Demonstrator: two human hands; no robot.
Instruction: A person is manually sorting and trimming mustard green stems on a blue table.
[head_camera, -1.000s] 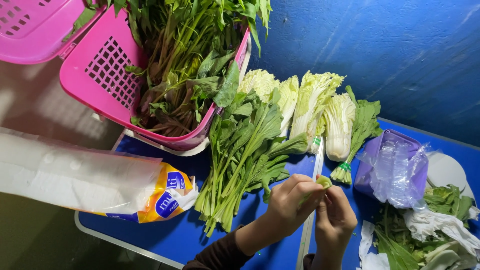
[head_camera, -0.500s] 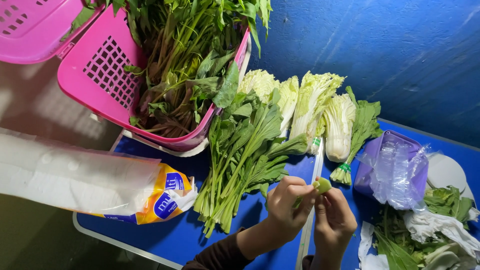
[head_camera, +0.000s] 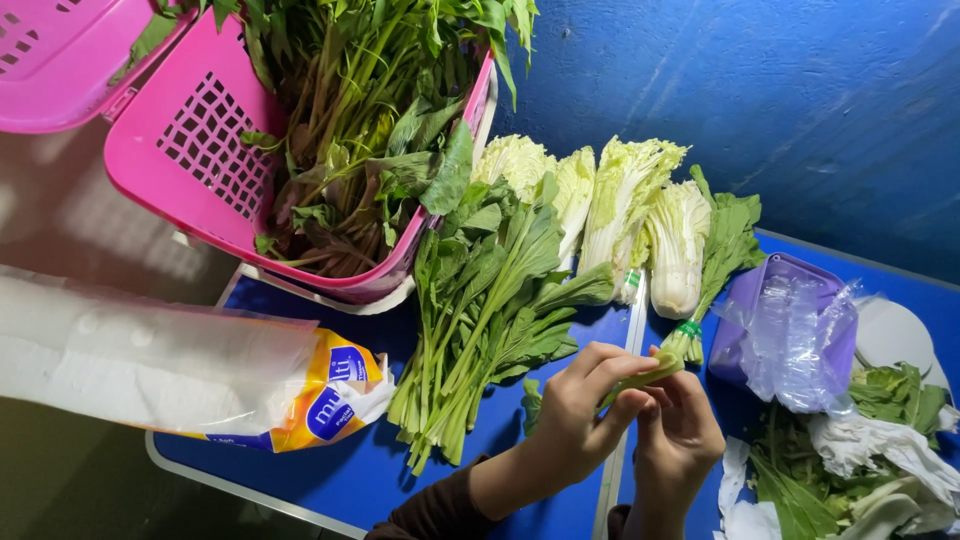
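— Blue covered everything that evening: the painted wall across the upper right of the frame, and the blue table under the produce. What were the hands busy with?

— Both had met at the lower centre, over the pale seam between the table panels. The left hand had its fingers curled narrow around a small pale-green stalk piece, and the right hand pinched at the same piece from below, fingertips touching it.

— So which step would you call it?

— Trimming or peeling, I judged; the piece was being worked between the fingertips (though the view was too small to say whether it was a stem end or a leaf rib). The next move would have called for a firm pinch from one hand while the other pulled.

— And around them?

— Just left of the hands lay a bundle of leafy greens. Above, at centre, napa cabbages stood in a row. A pink basket full of stems filled the upper left. A roll of plastic bags lay at the lower left, and a purple tub with clear film sat at the right, with leaf trimmings below it.
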